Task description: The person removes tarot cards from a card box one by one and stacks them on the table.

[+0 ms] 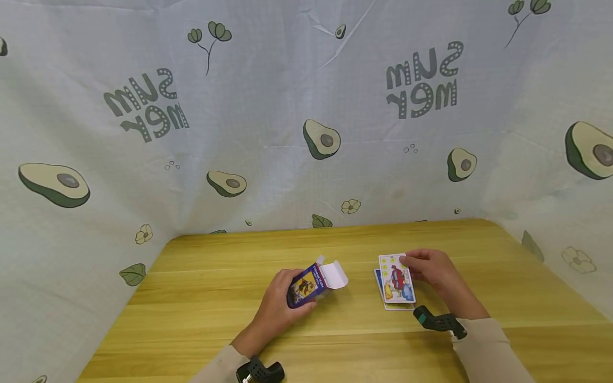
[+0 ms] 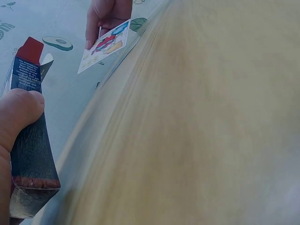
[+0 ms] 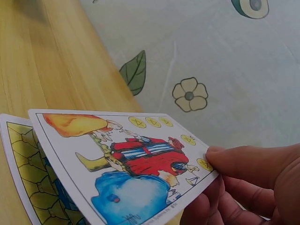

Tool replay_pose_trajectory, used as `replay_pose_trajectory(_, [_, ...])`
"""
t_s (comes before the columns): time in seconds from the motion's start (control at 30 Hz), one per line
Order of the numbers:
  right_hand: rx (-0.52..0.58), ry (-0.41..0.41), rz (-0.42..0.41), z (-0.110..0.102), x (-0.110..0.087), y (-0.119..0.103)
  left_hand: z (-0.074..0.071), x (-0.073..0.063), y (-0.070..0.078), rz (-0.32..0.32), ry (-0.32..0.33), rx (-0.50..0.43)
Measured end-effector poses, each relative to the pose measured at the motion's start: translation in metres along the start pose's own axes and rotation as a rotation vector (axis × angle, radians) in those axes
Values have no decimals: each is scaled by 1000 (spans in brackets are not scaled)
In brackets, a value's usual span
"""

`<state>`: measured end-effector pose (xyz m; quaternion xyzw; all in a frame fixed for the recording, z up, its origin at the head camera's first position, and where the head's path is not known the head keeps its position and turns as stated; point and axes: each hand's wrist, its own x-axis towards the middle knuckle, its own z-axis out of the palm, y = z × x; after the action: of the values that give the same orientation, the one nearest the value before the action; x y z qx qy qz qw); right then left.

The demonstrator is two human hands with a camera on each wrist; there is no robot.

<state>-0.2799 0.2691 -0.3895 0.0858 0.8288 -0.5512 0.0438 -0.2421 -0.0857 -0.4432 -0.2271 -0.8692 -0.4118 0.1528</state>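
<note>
My left hand [image 1: 278,304] grips a dark blue card box [image 1: 306,287] with a yellow picture on its front, tilted to the right. Its white top flap [image 1: 335,274] stands open toward the cards. In the left wrist view the thumb [image 2: 23,110] lies along the box's narrow side, below a red tab [image 2: 31,50]. With thumb and fingers, my right hand [image 1: 433,271] pinches a tarot card [image 1: 396,281] by its upper right corner. That card shows a red-clad figure and yellow coins. Beneath it, mostly covered, lies another card [image 3: 29,166] with a yellow and blue picture.
The wooden table [image 1: 215,271] carries the cards. Behind and at both sides hangs a pale cloth [image 1: 268,106] printed with avocados and flowers, meeting the table's back edge. Each wrist wears a black camera mount [image 1: 439,321] over a beige sleeve.
</note>
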Motion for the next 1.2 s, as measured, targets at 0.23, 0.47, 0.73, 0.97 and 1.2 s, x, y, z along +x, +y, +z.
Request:
replay_pose_trajectory(0.23, [-32, 0, 23, 0, 2, 4, 0, 0, 0, 2, 1, 7])
replay_pose_trajectory(0.47, [-97, 8, 47, 4, 0, 7, 1, -2, -2, 11, -6, 5])
replay_pose_trajectory(0.73, [-163, 22, 26, 10, -2, 13, -1, -4, -3, 15, -15, 10])
replay_pose_trajectory(0.97, [-235, 74, -5, 16, -7, 12, -2, -4, -3, 21, -19, 3])
replay_pose_trajectory(1.2, [-321, 112, -29, 21, -11, 13, -3, -6, -4, 16, -26, 3])
